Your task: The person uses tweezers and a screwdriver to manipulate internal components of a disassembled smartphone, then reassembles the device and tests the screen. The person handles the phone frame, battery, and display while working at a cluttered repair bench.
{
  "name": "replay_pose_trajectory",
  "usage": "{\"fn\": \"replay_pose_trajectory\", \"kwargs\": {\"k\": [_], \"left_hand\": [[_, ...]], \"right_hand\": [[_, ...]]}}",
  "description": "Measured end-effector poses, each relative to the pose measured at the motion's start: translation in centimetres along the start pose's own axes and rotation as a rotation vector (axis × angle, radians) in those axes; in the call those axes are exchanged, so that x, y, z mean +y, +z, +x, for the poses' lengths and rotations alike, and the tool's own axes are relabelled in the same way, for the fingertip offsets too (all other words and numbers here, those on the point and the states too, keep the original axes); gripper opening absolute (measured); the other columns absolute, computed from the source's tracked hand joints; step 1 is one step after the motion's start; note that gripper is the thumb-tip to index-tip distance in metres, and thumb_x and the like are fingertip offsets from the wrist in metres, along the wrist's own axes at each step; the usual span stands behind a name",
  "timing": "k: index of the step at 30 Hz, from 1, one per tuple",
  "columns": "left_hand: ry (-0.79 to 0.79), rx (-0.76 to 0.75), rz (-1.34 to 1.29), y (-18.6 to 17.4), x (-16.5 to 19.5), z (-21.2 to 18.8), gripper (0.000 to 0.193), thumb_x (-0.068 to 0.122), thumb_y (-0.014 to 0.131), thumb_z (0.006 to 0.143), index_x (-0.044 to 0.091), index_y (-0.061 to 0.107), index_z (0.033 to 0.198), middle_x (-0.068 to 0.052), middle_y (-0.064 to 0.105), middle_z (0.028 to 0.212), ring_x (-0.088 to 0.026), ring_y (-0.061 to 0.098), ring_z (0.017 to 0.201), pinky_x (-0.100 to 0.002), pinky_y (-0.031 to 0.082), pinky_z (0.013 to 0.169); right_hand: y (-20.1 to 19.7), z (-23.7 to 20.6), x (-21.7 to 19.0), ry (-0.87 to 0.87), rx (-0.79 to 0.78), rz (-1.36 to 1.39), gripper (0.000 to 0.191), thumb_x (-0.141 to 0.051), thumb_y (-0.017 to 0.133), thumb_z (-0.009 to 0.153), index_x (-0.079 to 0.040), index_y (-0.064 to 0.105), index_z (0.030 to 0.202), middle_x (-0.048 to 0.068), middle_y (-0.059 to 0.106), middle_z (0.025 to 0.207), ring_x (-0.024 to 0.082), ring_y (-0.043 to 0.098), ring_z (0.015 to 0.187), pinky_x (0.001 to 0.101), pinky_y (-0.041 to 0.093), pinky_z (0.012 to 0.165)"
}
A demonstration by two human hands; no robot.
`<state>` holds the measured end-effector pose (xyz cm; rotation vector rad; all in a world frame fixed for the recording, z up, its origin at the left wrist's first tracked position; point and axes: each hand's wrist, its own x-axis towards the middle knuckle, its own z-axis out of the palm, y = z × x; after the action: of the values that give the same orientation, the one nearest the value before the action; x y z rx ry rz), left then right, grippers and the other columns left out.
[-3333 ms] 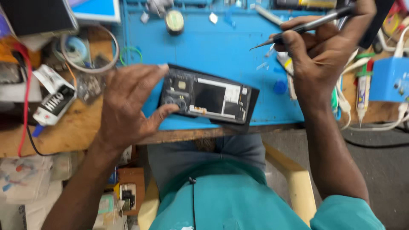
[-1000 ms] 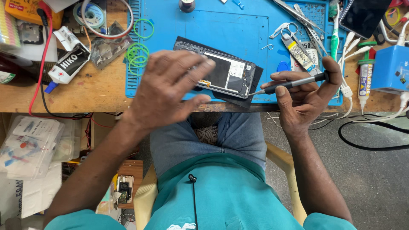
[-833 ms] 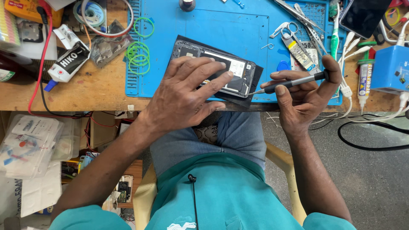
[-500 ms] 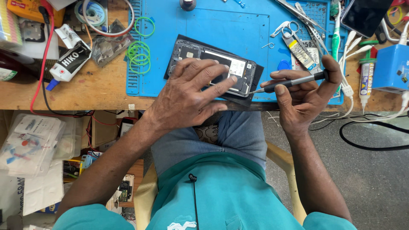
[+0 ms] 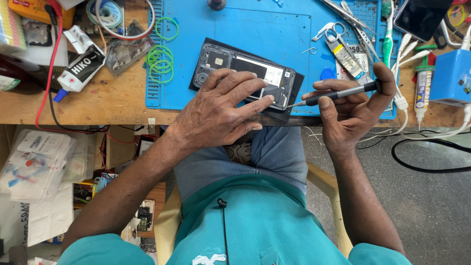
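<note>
**A:** Status?

**B:** I read this as the screw-driving step. Opened phone (image 5: 244, 74), back cover off, lies on a dark pad (image 5: 294, 93) at the near edge of the blue work mat (image 5: 255, 29), just above the bench edge. My left hand (image 5: 216, 110) lies flat over the near half of the phone, fingers spread, pinning it down; nothing gripped in it.

**A:** Right side?

**B:** Right hand (image 5: 351, 105) is closed around a slim black screwdriver (image 5: 338, 93): thumb on the far end, fingers curled on the shaft. The tip sits at the phone's right end, at or just on the frame corner. I can't tell whether it's seated in a screw head; too small.

**A:** Which way is it turning, out or in?

**B:** I can't tell. No loose screws that I can make out near the phone.

**A:** Next move needs what?

**B:** My judgement: keep the driver square to the screw, light downward pressure, left hand holding so the phone doesn't skate on the pad. It's close to the bench edge, so a slip could push it off toward the lap.

**A:** Clutter?

**B:** Scissors (image 5: 329, 30) and tweezers (image 5: 346, 12) lie to the far right on the mat, green rubber bands (image 5: 161, 64) at its left edge. All are well clear of the phone.
</note>
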<state>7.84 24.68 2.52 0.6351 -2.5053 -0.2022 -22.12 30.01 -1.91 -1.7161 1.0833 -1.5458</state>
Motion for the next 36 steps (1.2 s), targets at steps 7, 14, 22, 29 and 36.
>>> {"fn": "replay_pose_trajectory", "kwargs": {"k": [7, 14, 22, 29, 36], "left_hand": [[0.014, -0.004, 0.026, 0.2, 0.2, -0.4, 0.054, 0.048, 0.077, 0.093, 0.016, 0.070, 0.135, -0.009, 0.057, 0.140, -0.026, 0.049, 0.136, -0.047, 0.034, 0.120], [0.007, -0.032, 0.020, -0.1, 0.3, -0.2, 0.053, 0.047, 0.077, 0.091, 0.014, 0.070, 0.131, -0.008, 0.060, 0.138, -0.027, 0.050, 0.136, -0.047, 0.037, 0.117], [0.003, -0.035, 0.013, 0.1, 0.2, -0.4, 0.052, 0.045, 0.077, 0.092, 0.014, 0.070, 0.132, -0.008, 0.060, 0.138, -0.027, 0.051, 0.135, -0.047, 0.038, 0.116], [-0.019, -0.052, -0.035, 0.1, 2.6, -0.7, 0.066, 0.046, 0.072, 0.095, 0.006, 0.056, 0.145, -0.014, 0.053, 0.152, -0.031, 0.047, 0.146, -0.048, 0.036, 0.123], [-0.131, 0.001, -0.003, 1.2, 3.7, -1.4, 0.073, 0.049, 0.069, 0.094, 0.009, 0.050, 0.152, -0.009, 0.049, 0.157, -0.027, 0.044, 0.149, -0.050, 0.034, 0.126]], "right_hand": [[0.1, -0.7, -0.1, -0.015, 0.004, 0.005, 0.073, -0.006, 0.069, 0.117, -0.023, 0.013, 0.160, 0.023, 0.073, 0.119, 0.028, 0.073, 0.095, 0.0401, 0.064, 0.088], [0.3, -0.5, -0.2, -0.036, -0.003, -0.004, 0.071, -0.007, 0.067, 0.116, -0.023, 0.013, 0.159, 0.022, 0.072, 0.118, 0.028, 0.078, 0.096, 0.0399, 0.067, 0.086], [0.0, -0.9, 0.2, -0.042, 0.000, 0.004, 0.072, -0.002, 0.066, 0.116, -0.025, 0.013, 0.160, 0.023, 0.072, 0.120, 0.028, 0.075, 0.094, 0.0405, 0.067, 0.086], [0.6, -0.7, -0.4, 0.026, 0.025, -0.038, 0.075, 0.005, 0.061, 0.118, -0.023, 0.007, 0.162, 0.022, 0.067, 0.120, 0.028, 0.073, 0.097, 0.0408, 0.066, 0.092], [0.6, -0.6, 0.1, -0.036, -0.037, -0.118, 0.073, 0.001, 0.057, 0.117, -0.027, 0.007, 0.162, 0.021, 0.066, 0.125, 0.027, 0.072, 0.101, 0.0405, 0.061, 0.095]]}}
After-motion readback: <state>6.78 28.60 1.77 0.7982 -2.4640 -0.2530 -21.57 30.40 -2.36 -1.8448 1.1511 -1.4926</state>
